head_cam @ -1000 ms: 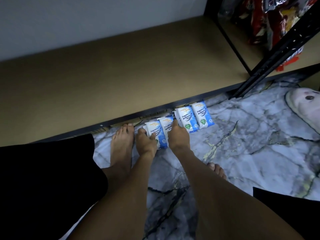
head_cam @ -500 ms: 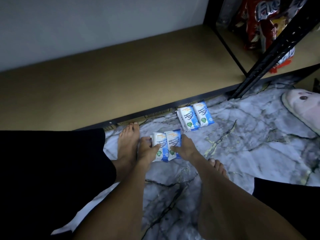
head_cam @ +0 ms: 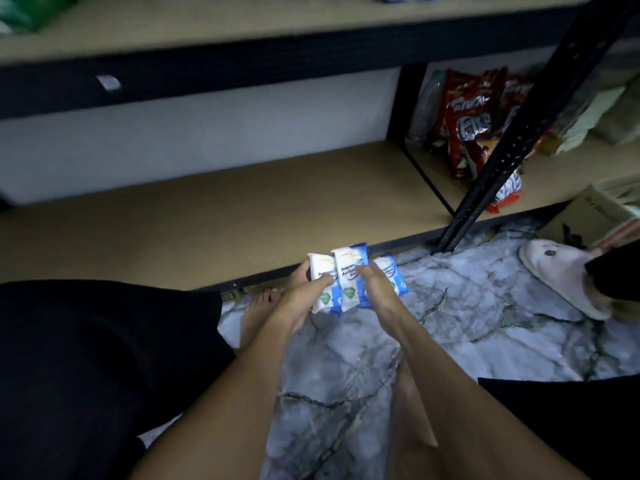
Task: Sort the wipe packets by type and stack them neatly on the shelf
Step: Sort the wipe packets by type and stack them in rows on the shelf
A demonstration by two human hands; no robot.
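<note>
My left hand [head_cam: 299,301] and right hand [head_cam: 377,289] are together, each gripping one of two wipe packets [head_cam: 348,278], long axes pointing at the shelf [head_cam: 242,209] front edge just ahead (spare packet [head_cam: 394,277] on floor [head_cam: 485,323], nearer right hand).

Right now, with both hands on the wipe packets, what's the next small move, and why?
Probably carry the wipe packets forward and set them on the lower shelf: the left hand and right hand grip them side by side, just short of its front edge, and the board right ahead has open room.
</note>
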